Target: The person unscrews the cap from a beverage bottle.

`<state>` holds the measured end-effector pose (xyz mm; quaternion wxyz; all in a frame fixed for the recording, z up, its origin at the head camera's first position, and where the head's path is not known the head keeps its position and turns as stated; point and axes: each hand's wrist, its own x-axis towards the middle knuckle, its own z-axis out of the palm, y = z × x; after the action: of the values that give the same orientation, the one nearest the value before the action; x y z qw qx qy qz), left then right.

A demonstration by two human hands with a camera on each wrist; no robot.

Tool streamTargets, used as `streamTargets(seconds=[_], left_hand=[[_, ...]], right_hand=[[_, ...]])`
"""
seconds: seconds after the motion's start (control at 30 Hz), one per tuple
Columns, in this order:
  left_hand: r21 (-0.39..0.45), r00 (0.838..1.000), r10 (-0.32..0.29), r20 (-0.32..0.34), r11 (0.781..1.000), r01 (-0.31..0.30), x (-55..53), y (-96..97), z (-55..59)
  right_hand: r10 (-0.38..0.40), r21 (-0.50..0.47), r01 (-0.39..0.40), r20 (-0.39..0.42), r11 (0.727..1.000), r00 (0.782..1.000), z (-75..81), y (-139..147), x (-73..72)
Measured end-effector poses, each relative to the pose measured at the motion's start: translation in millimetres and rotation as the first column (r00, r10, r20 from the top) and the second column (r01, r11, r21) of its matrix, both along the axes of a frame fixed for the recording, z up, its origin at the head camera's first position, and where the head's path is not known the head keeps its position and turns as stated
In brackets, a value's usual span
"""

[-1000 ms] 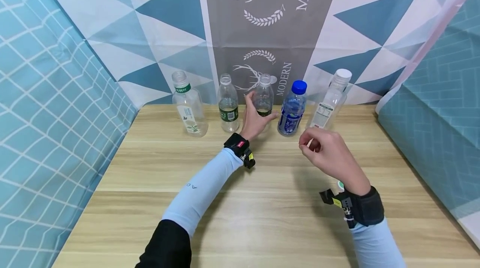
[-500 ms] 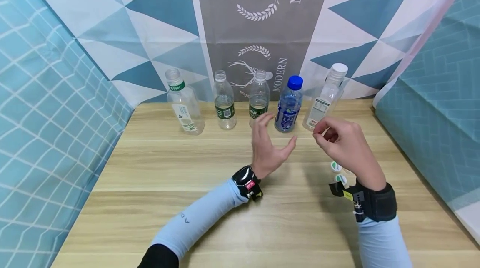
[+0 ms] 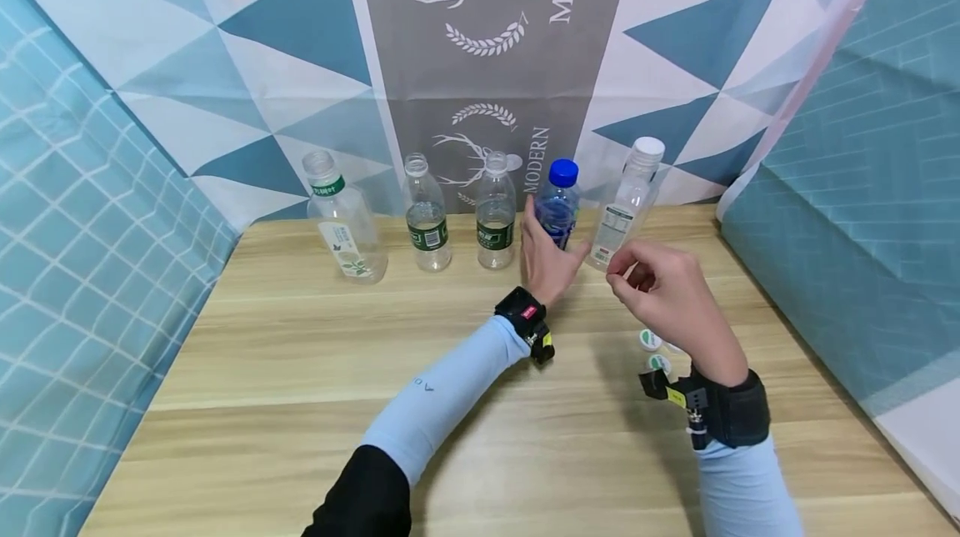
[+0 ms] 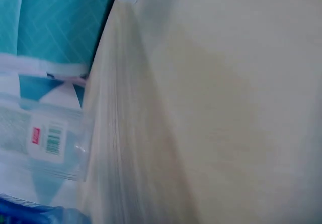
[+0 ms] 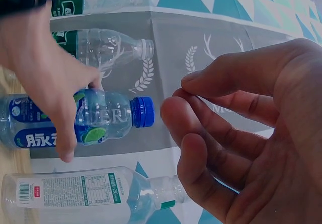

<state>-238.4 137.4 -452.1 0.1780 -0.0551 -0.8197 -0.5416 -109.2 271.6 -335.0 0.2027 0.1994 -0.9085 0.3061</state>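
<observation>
My left hand (image 3: pixel 550 266) reaches around the blue-labelled drink bottle (image 3: pixel 556 212), fingers on its left side and thumb spread to the right. In the right wrist view its blue cap (image 5: pixel 143 112) sits on the neck, and the left thumb passes in front of the label. My right hand (image 3: pixel 671 291) is raised in front of the white-capped bottle (image 3: pixel 618 216), fingers loosely curled with the tips close together. Nothing shows between them in the right wrist view. The left wrist view shows the table and the base of the clear bottle (image 4: pixel 48 138), no fingers.
Two small green-labelled bottles without caps, one (image 3: pixel 427 224) and another (image 3: pixel 496 224), stand to the left. A larger uncapped bottle (image 3: pixel 348 233) is at the far left. White-and-green caps (image 3: pixel 649 339) lie on the wooden table (image 3: pixel 300 387) near the right wrist. Patterned cloth hangs behind.
My left hand has left the right-hand green-labelled bottle, drawn back toward me, then reached forward to the blue-capped bottle. The right hand keeps its curled pose. The head view has shifted slightly.
</observation>
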Motion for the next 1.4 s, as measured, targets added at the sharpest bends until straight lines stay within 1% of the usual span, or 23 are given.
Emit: streamTargets(seconds=[0.1, 0.2, 0.27, 0.33, 0.43, 0.5, 0.53, 0.57, 0.67, 0.73, 0.8, 0.87, 0.93, 1.0, 1.07, 1.17, 1.23, 1.3, 1.4], left_hand=[[0.031, 0.997, 0.069, -0.037, 0.997, -0.068, -9.3, -7.2, -7.1], [0.016, 0.992, 0.113, -0.062, 0.994, -0.112, -12.9, -15.2, -12.6], [0.006, 0.990, 0.113, -0.078, 0.994, -0.113, -12.1, -19.7, -13.7], [0.000, 0.991, 0.091, -0.096, 0.996, -0.092, -8.8, -22.9, -12.4], [0.012, 0.996, 0.022, -0.087, 1.000, -0.021, 4.6, -28.4, -5.6], [0.028, 0.995, -0.044, -0.085, 0.999, 0.047, 19.4, -33.5, 0.0], [0.033, 0.994, -0.076, -0.083, 0.996, 0.079, 28.5, -37.0, 3.0], [0.037, 0.990, -0.110, -0.082, 0.993, 0.113, 38.0, -41.5, 6.0], [0.035, 0.974, -0.203, -0.103, 0.978, 0.208, 66.1, -58.4, 15.2], [0.018, 0.963, -0.242, -0.118, 0.969, 0.246, 81.6, -72.8, 21.3], [0.003, 0.954, -0.270, -0.128, 0.962, 0.272, 93.8, -88.4, 26.7], [-0.019, 0.949, -0.281, -0.145, 0.960, 0.281, 102.7, -103.4, 31.0], [-0.049, 0.945, -0.285, -0.158, 0.958, 0.281, 109.2, -116.8, 35.4], [-0.092, 0.942, -0.291, -0.165, 0.956, 0.279, 114.2, -128.0, 40.3], [-0.149, 0.937, -0.307, -0.168, 0.947, 0.284, 118.4, -137.2, 44.9], [-0.241, 0.927, -0.344, -0.149, 0.922, 0.303, 124.8, -148.7, 49.0], [-0.287, 0.923, -0.366, -0.122, 0.903, 0.320, 130.4, -156.3, 49.2], [-0.333, 0.922, -0.376, -0.090, 0.884, 0.328, 136.7, -163.7, 48.4], [-0.416, 0.925, -0.375, -0.058, 0.852, 0.319, 146.3, -173.8, 47.6]], right_hand=[[0.025, -0.019, -0.025, 0.017, 1.000, 1.000, -3.1, -11.0, 2.3], [0.042, -0.027, -0.042, 0.029, 0.999, 0.999, -4.4, -19.6, 4.2], [0.046, -0.020, -0.045, 0.032, 0.999, 0.998, -3.8, -23.0, 4.5], [0.044, -0.007, -0.044, 0.029, 0.999, 0.999, -1.7, -24.3, 4.4], [0.049, 0.017, -0.049, 0.016, 0.999, 0.999, 2.3, -24.2, 3.7], [0.055, 0.028, -0.055, 0.003, 0.998, 0.998, 4.9, -23.2, 3.7], [0.057, 0.032, -0.057, 0.000, 0.998, 0.998, 5.9, -22.9, 3.8], [0.059, 0.034, -0.059, -0.005, 0.998, 0.998, 6.7, -22.7, 4.0], [0.061, 0.037, -0.060, -0.014, 0.997, 0.998, 8.1, -22.3, 4.8], [0.063, 0.040, -0.062, -0.016, 0.997, 0.998, 8.3, -23.5, 5.2], [0.069, 0.042, -0.068, -0.015, 0.997, 0.998, 8.5, -25.9, 5.4], [0.073, 0.039, -0.073, -0.004, 0.997, 0.997, 9.1, -30.2, 5.9], [0.074, 0.021, -0.074, 0.007, 0.997, 0.997, 10.2, -35.0, 6.9], [0.075, -0.014, -0.075, 0.007, 0.997, 0.997, 12.0, -39.4, 8.9], [0.080, -0.052, -0.081, -0.005, 0.995, 0.997, 13.8, -42.8, 12.2], [0.101, -0.089, -0.104, -0.031, 0.991, 0.994, 15.7, -47.7, 17.7], [0.112, -0.084, -0.116, -0.042, 0.990, 0.993, 15.1, -52.2, 20.8], [0.110, -0.054, -0.113, -0.055, 0.992, 0.992, 13.2, -57.7, 23.5], [0.076, 0.018, -0.074, -0.083, 0.997, 0.994, 7.6, -66.0, 26.1]])
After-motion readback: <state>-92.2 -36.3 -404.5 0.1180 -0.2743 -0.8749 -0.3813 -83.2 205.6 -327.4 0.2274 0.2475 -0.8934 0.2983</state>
